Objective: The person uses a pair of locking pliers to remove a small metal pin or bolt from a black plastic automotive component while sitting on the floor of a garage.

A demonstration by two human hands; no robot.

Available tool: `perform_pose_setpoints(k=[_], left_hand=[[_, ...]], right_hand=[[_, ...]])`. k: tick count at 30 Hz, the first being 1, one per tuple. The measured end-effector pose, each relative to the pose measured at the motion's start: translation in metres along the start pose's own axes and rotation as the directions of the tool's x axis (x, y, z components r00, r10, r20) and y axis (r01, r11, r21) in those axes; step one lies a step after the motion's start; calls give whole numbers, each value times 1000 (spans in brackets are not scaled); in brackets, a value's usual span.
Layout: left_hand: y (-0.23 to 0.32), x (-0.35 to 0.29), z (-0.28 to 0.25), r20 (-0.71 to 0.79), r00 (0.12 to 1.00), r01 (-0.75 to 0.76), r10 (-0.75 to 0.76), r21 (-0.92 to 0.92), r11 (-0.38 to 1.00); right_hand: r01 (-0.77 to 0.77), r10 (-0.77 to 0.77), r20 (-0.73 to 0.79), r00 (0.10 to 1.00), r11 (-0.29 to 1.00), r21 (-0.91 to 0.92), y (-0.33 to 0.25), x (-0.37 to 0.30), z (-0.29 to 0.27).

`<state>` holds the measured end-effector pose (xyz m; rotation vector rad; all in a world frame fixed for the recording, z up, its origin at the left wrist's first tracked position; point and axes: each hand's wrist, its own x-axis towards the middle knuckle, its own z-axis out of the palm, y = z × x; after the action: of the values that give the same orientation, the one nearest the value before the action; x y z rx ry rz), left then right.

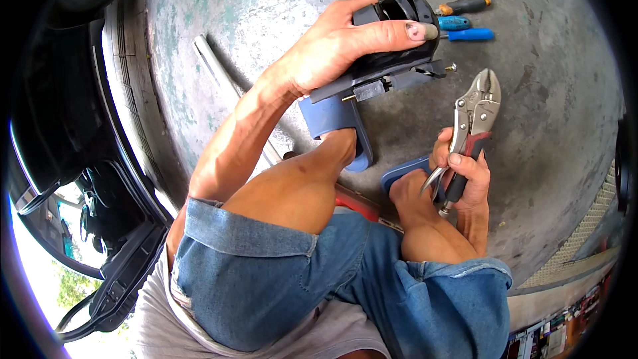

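Head view. Left hand (339,43), toward 12 o'clock: clamped on a black plastic part (409,60), thumb across its upper face, most of the other fingers hidden. The part sits at 1 o'clock, held above the concrete floor (538,179); a small screw (452,67) projects from its 3 o'clock side.

Right hand (472,176), at 3 o'clock: fingers closed around the handles of metal locking pliers (480,103). The pliers' nose aims toward 12–1 o'clock; a gap shows between pliers and part.

Surroundings: three hand tools lie on the floor at 1–2 o'clock, beyond the part: an orange-and-black handle (466,4), a teal handle (454,23) and a blue handle (472,34); their shafts are partly or wholly hidden. A pale metal bar (219,70) lies at 10 o'clock. Blue sandal (329,116) on the left foot, near centre. Black vehicle (66,80) at 9–10 o'clock.
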<state>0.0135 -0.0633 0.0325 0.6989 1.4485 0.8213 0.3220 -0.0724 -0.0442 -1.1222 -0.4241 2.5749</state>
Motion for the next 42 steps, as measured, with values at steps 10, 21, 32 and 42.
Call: perform_pose_setpoints(k=[10, 21, 32, 42], left_hand=[[-5, -1, -2, -3, 1000, -16, 16, -22, 1000], [-18, 0, -1, 41, 999, -7, 14, -182, 983], [-33, 9, 1, 19, 970, -223, 242, -321, 921], [-28, 8, 4, 4, 968, -239, 250, -278, 930]], right_hand=[[-15, -31, -114, 993, 923, -384, -24, -5, 30], [135, -217, -41, 975, 734, -666, -18, -1, 32], [231, -712, -6, 702, 236, -944, -19, -8, 45], [132, -752, 55, 657, 44, -990, -14, 1, 40]])
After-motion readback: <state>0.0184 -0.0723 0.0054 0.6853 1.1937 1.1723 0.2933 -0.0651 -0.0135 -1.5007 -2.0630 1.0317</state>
